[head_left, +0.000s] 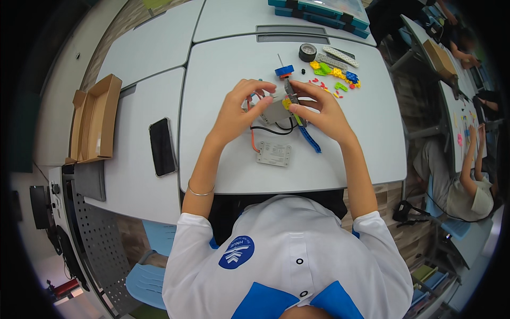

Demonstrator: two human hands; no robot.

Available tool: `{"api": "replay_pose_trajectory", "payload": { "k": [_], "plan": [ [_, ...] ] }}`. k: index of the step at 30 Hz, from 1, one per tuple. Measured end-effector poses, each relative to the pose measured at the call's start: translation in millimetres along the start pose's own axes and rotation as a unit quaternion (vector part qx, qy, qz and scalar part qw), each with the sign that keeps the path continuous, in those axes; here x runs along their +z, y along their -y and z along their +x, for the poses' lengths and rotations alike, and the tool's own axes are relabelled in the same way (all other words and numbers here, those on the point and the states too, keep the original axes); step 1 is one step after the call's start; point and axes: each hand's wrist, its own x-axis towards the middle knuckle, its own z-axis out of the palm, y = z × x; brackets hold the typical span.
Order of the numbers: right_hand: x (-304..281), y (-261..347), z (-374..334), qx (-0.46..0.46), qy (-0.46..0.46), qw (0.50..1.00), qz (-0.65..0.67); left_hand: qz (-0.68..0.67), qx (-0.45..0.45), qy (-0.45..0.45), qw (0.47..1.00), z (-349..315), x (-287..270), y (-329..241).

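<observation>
Between my hands is a building-brick model (275, 110) with a light grey block-like body, a dark grey beam and yellow and lime pieces along its right side. My left hand (237, 108) curls round its left side, thumb over the grey body. On the right, my right hand (325, 112) grips the dark beam between thumb and fingers. A blue wheel-like piece (284, 70) with a thin axle stands at the model's far end. Toward me, a blue beam (309, 140) sticks out. An orange cable (252, 139) runs to a grey rectangular module (273, 154) lying on the table.
Loose coloured bricks (338, 72), grey beams (341, 56) and a black-tyred wheel (307, 52) lie at the far right. Teal storage cases (324, 16) stand behind. Leftward are a phone (162, 147) and an open cardboard box (96, 119). Other people work at tables on the right.
</observation>
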Motion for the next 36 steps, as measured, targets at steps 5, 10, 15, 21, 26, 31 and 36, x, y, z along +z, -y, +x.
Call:
{"api": "replay_pose_trajectory", "payload": {
  "k": [5,10,15,21,26,31,36],
  "plan": [
    [9.5,6.6,-0.3,-0.044,0.015,0.998,-0.033,-0.024,0.007,0.000,1.000,-3.7,15.6,-0.6],
    [11.6,6.7,-0.3,-0.048,0.012,0.998,-0.039,-0.043,0.020,0.002,0.999,-4.0,16.4,2.2],
    [9.4,7.0,-2.0,-0.032,-0.026,0.999,-0.004,-0.022,0.015,0.001,1.000,-3.9,12.3,2.1],
    [2.5,1.8,-10.6,-0.026,-0.041,0.999,-0.015,-0.002,0.041,-0.094,0.995,0.5,-1.7,8.0],
    [19.8,-0.9,-22.8,-0.080,-0.060,0.994,-0.036,0.016,0.011,-0.055,0.998,34.2,-6.3,-14.1],
    [30.3,-5.8,-26.9,-0.100,-0.081,0.991,-0.024,0.088,0.058,0.132,0.986,115.0,30.3,-27.9],
    [45.8,4.4,-45.6,-0.148,-0.101,0.980,-0.089,0.171,0.086,0.318,0.929,181.5,83.7,21.7]
  ]
}}
